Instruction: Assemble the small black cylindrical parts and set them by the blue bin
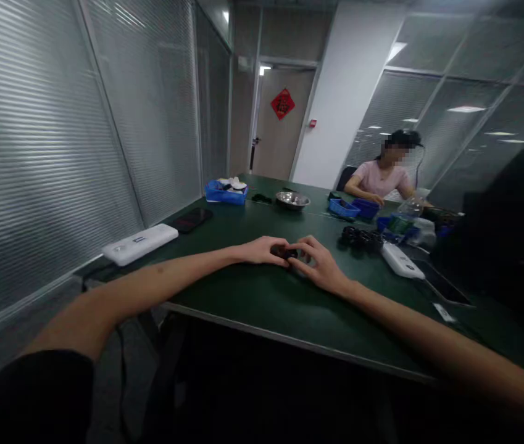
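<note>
Both of my hands meet over the dark green table (243,290), close to its front edge. Between their fingertips is a small black object (291,253), mostly covered by the fingers, so its kind does not show. My left hand (262,250) curls around it from the left, thumb and fingers closed on it. From the other side, the bent fingers and thumb of my right hand (321,266) pinch its right end. The object is at or just above the tabletop; I cannot tell which.
A white power bank (141,244) and a dark phone (191,219) lie left. Farther back stand a filled blue basket (226,195) and a metal bowl (292,201). Black parts (361,239) and another white power bank (402,261) lie right. A person (382,179) sits across.
</note>
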`<state>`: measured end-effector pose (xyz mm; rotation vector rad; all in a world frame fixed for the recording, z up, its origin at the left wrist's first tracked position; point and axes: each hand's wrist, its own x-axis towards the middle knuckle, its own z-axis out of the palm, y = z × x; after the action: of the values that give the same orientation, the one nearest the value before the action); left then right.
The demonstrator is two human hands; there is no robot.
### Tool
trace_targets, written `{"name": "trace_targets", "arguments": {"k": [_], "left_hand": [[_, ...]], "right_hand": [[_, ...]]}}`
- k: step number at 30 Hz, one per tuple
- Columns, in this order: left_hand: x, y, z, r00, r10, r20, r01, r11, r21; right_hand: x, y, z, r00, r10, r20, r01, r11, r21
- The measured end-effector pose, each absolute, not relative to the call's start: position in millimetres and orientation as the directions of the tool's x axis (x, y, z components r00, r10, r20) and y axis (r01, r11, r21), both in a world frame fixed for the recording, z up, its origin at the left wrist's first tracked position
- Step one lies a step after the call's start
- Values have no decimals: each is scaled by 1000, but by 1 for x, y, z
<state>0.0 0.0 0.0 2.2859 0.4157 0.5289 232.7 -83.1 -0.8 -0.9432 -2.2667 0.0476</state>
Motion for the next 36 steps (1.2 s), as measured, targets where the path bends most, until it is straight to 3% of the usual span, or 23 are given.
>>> {"name": "trace_targets", "arguments": {"k": [18,36], "left_hand": [[0,-6,7,868,449,212,167,-667,726],[0,-3,3,865,440,241,146,-680,718]], "right_hand": [[233,-90,5,-549,577,604,582,783,-219],[232,-87,2,-536,565,628,556,795,-241]]}}
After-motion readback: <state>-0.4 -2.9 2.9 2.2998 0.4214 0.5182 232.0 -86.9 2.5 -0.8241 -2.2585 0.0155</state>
